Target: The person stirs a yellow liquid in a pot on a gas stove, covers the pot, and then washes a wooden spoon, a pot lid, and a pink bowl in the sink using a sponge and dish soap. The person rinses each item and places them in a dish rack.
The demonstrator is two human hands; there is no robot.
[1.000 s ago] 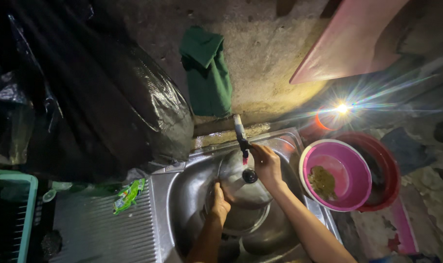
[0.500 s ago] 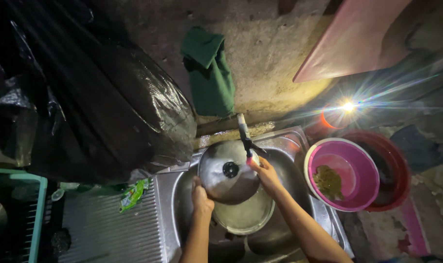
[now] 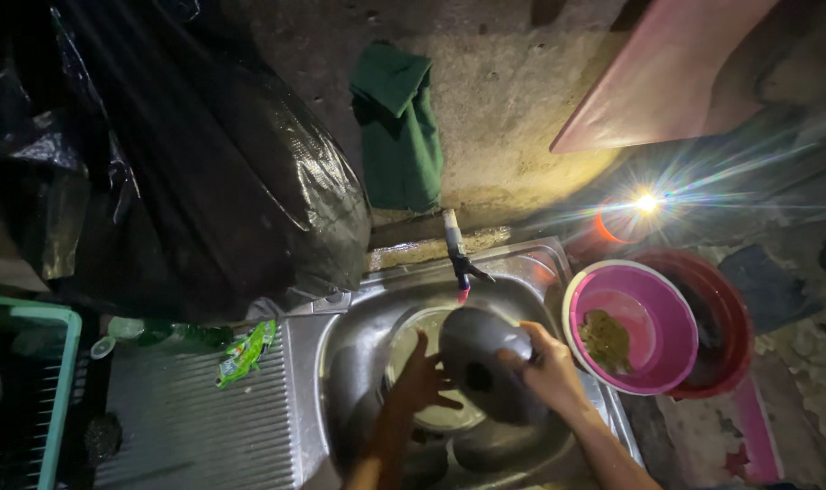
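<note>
A round metal pot lid (image 3: 482, 356) with a dark knob is tilted over the steel sink (image 3: 351, 338), just below the tap (image 3: 456, 256). My right hand (image 3: 551, 370) grips the lid's right edge. The fingers of my left hand (image 3: 422, 379) are spread and rest against the lid's left side. Under the lid, a pale round dish (image 3: 431, 416) lies in the sink basin, partly hidden by my hands.
A pink basin (image 3: 650, 299) with greenish scraps sits inside a red tub (image 3: 728, 319) right of the sink. A black plastic sack (image 3: 204, 163) leans at the left. A green cloth (image 3: 400, 127) hangs on the wall. Also visible: ribbed drainboard (image 3: 195, 417), green wrapper (image 3: 244, 352), teal crate (image 3: 57, 381), bright lamp (image 3: 647, 203).
The lid has dropped lower and tilted, its top turned away from me. My left hand has let go of the rim and now lies spread against it.
</note>
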